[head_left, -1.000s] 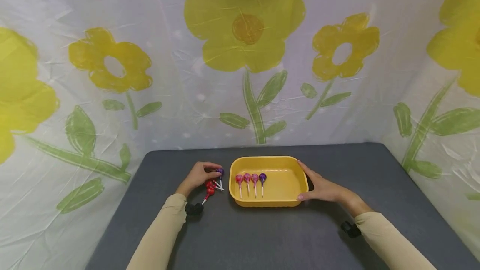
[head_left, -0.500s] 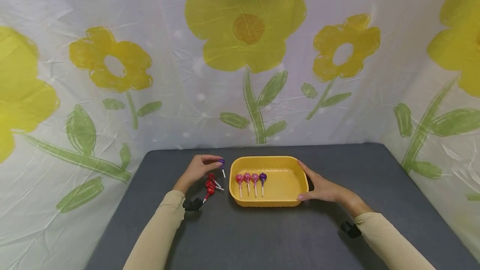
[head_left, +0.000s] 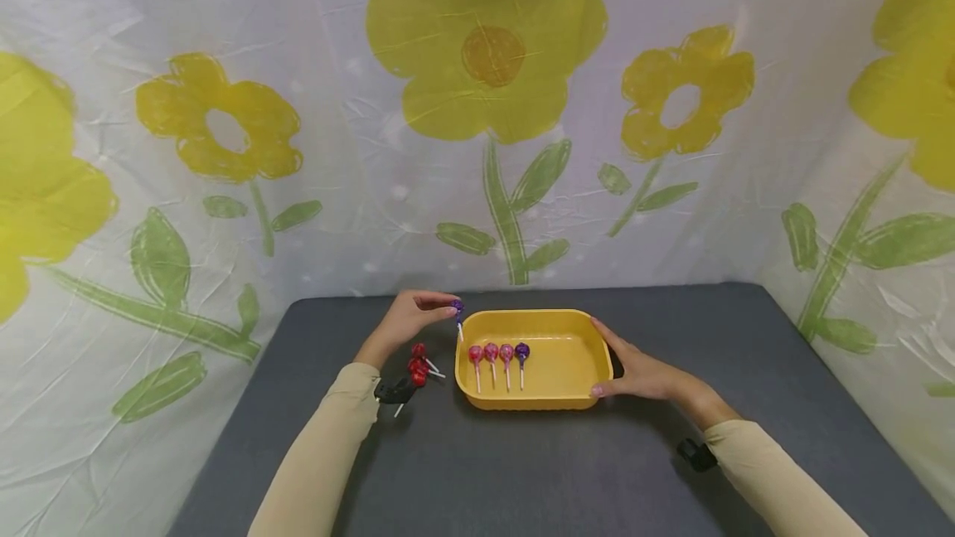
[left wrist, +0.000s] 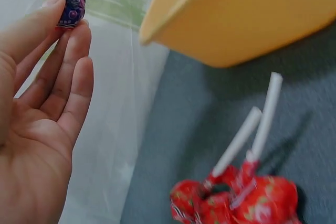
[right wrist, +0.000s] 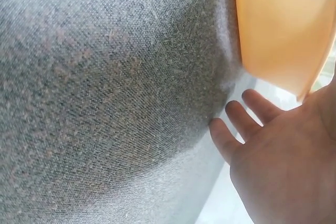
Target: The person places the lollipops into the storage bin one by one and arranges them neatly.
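In the head view my left hand (head_left: 405, 323) pinches a purple-wrapped lollipop (head_left: 458, 307) by its head, between thumb and fingertips. Its white stick hangs down at the back left corner of a yellow tray (head_left: 567, 389). The left wrist view shows the same purple lollipop (left wrist: 73, 10) at the fingertips. My right hand (head_left: 643, 373) rests against the tray's right end, thumb toward the front corner and index finger toward the back. In the right wrist view its other fingers (right wrist: 244, 120) stretch out loosely beside the tray. Pink lollipops (head_left: 492, 352) and one purple lollipop (head_left: 523, 351) lie in a row inside.
Red-wrapped lollipops (head_left: 419, 368) lie in a small heap on the dark grey table (head_left: 522, 471), left of the tray. The left wrist's black camera (head_left: 395, 391) is close to them. A flower-printed curtain (head_left: 343, 214) hangs behind the table.
My left hand has lifted the purple lollipop from beside the red ones and carried it back and rightward to the tray's rim. The right hand and the tray look still.
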The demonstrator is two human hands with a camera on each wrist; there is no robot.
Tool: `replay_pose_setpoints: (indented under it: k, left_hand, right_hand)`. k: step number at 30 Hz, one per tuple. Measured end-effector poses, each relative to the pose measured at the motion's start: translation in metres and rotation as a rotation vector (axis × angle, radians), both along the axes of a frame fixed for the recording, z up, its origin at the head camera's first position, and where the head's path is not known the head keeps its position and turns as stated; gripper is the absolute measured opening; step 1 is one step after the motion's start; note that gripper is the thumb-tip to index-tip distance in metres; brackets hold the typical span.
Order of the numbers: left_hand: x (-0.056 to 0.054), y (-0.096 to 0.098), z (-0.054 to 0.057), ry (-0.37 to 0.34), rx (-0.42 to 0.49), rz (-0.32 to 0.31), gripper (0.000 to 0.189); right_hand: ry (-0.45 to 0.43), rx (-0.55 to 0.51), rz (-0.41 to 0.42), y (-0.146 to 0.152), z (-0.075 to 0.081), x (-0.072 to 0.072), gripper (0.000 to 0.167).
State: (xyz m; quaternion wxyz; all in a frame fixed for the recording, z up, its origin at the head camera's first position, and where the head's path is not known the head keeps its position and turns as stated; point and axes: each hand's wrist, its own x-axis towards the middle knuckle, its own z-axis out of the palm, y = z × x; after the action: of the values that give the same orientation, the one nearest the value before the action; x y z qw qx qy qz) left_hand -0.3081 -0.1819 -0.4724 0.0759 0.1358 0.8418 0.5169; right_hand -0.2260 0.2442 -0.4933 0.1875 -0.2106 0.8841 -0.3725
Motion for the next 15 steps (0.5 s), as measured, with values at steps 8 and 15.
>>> replay_pose_setpoints:
  k: [8, 15]
  left_hand:
    - [-0.004, 0.014, 0.010, -0.055, 0.022, -0.052, 0.041]
    - [-0.012, 0.027, 0.019, -0.086, 0.051, -0.106, 0.044]
  right_hand:
    - [-0.009, -0.006, -0.011, 0.000, -0.003, -0.001, 0.118]
    - [-0.011, -0.014, -0.008, 0.000, -0.002, -0.002, 0.118]
